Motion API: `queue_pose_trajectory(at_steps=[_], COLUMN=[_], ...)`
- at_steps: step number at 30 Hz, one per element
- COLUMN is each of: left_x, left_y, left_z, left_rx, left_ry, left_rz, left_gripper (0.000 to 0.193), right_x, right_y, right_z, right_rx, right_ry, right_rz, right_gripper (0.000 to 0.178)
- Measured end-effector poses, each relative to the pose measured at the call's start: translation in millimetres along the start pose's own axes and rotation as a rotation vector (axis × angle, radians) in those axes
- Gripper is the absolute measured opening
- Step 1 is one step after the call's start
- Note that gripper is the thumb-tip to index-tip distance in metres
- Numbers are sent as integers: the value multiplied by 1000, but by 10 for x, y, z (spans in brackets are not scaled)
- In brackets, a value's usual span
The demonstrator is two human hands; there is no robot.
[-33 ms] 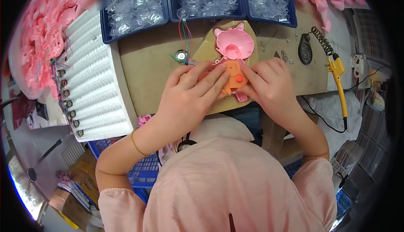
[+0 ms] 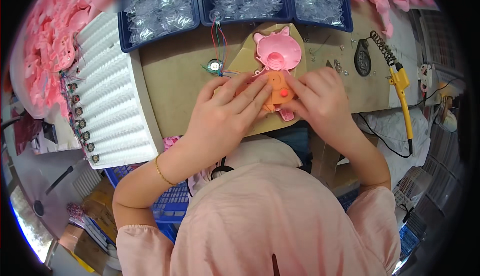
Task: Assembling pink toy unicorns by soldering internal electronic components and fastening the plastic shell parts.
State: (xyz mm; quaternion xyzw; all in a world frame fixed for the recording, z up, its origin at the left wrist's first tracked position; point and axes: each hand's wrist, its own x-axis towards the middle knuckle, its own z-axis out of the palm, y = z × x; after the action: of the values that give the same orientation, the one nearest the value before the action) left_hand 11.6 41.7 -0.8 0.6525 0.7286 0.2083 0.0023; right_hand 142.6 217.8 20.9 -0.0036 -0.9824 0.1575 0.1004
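An orange plastic part (image 2: 278,84) with a round red button is pressed between my two hands over the lower half of a pink animal-shaped toy shell (image 2: 292,51). The shell lies hollow side up, with its eared head end pointing away from me. My left hand (image 2: 227,106) lies across the part's left side, fingers together and fingertips on it. From the right, my right hand (image 2: 320,96) pinches its edge with thumb and bent fingers. Fingers hide much of the shell's body. A small round speaker (image 2: 215,66) with thin coloured wires rests beyond my left hand.
Blue bins (image 2: 245,20) of clear plastic parts line the back. A white ridged foam tray (image 2: 117,101) and heaped pink shells (image 2: 50,51) stand left. At right are a yellow soldering iron (image 2: 401,88), its coiled holder (image 2: 381,46) and a black oval object (image 2: 362,58).
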Motion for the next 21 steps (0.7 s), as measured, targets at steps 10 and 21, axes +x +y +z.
queue_pose_trajectory(at_steps=[10,21], left_x=[36,44], left_y=[11,-5], left_z=[10,52], left_rx=[-29,-15], left_ry=[14,30], left_rz=[54,33], left_gripper=[37,36], right_x=[64,-10], right_y=[10,-238], right_z=[-45,121], right_rx=[59,-64], right_ry=[25,143], right_rz=[-35,331], right_gripper=[25,21])
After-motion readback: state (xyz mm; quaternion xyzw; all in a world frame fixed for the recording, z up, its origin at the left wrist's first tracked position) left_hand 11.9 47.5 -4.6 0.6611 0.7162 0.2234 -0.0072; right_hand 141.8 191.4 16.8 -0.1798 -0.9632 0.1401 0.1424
